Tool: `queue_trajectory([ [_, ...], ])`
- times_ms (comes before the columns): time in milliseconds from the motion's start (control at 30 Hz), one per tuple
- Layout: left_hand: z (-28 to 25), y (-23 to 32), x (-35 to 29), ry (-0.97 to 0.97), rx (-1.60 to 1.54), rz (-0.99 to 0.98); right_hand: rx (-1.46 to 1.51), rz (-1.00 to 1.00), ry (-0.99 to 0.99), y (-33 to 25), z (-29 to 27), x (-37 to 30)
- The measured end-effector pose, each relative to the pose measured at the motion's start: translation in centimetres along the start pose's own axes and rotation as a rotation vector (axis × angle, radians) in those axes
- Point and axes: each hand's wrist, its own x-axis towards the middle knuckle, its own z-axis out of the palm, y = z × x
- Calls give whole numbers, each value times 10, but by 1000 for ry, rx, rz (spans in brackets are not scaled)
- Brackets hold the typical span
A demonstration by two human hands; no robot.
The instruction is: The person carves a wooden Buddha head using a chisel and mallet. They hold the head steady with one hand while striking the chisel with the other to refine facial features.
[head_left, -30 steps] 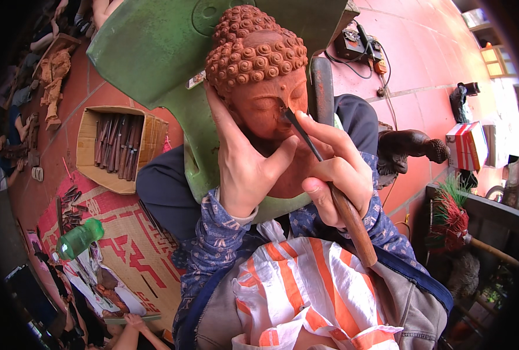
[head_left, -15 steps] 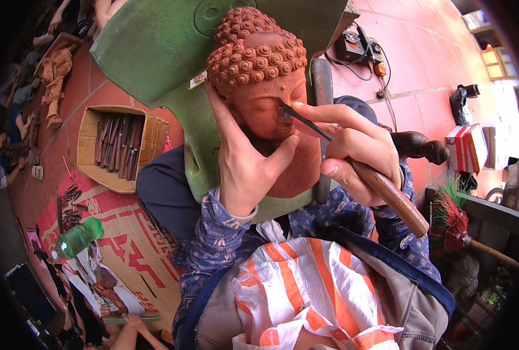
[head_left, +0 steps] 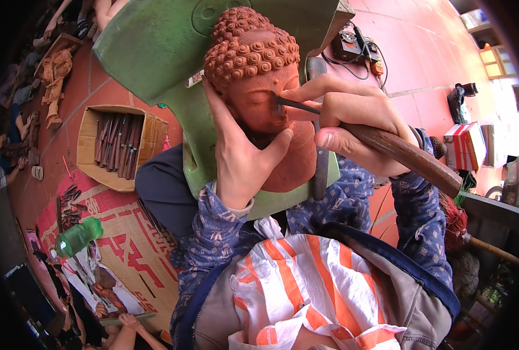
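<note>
Nearest, at 6 o'clock from the reddish carved bust, an orange-and-white striped cloth is seen. A wooden-handled chisel is pinched between thumb and fingers of the right hand, its blade set beside the carved nose; the left hand is laid spread along the carving's cheek at 7 o'clock, thumb apart. Part of the face is blocked by the right hand, by which the middle of a dark bar is also hidden. The bust is backed by a green seat. Farther out, tool handles are held in a cardboard box near 9 o'clock, and a green bottle is placed at 8. A black electrical box is found at 2, a red-and-white carton at 3, and bristles, partly covered by the sleeve, at 4. Farthest, at 9, a wooden figure is seen.
</note>
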Motion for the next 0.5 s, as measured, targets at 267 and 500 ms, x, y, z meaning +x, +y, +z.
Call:
queue_trajectory([
  [267, 1, 4, 0, 19, 73, 24, 118, 43, 29, 0, 1, -8],
  [500, 1, -2, -1, 9, -62, -7, -3, 45, 310, -14, 51, -31],
])
